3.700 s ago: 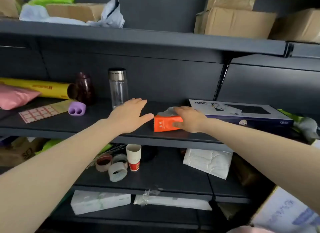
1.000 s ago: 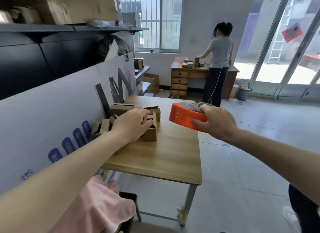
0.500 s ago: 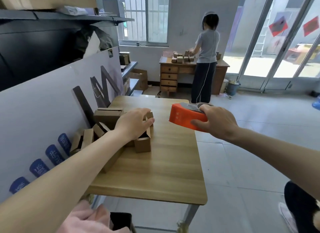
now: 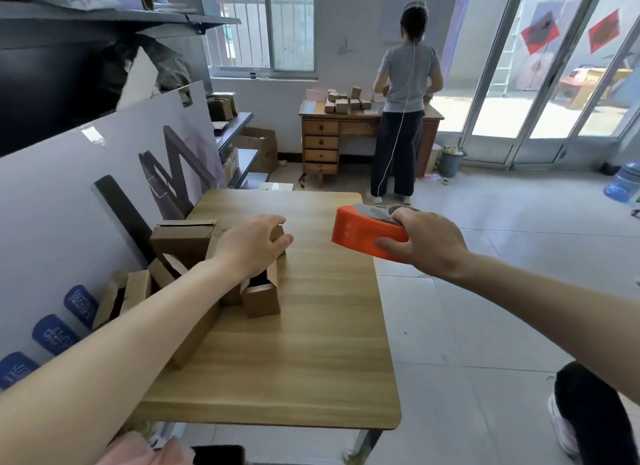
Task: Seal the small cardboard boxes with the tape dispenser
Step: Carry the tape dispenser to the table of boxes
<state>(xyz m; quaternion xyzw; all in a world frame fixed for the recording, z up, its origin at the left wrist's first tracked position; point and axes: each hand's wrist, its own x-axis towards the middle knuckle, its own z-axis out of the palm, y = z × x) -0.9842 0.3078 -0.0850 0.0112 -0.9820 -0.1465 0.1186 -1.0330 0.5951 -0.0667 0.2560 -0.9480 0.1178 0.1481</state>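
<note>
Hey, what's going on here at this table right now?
A person at the wooden table holds an orange tape dispenser in the right hand, raised beside the table's right edge. The left hand curls its fingers round a small cardboard box among other open boxes. No tape shows on them.

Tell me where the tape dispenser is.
Head view, right of centre: the tape dispenser is gripped in the right hand, aloft near the right edge of the wooden table.

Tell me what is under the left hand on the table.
The left hand curls over a small cardboard box; only a brown corner shows. Its top is hidden, so whether the flaps are closed cannot be told.
</note>
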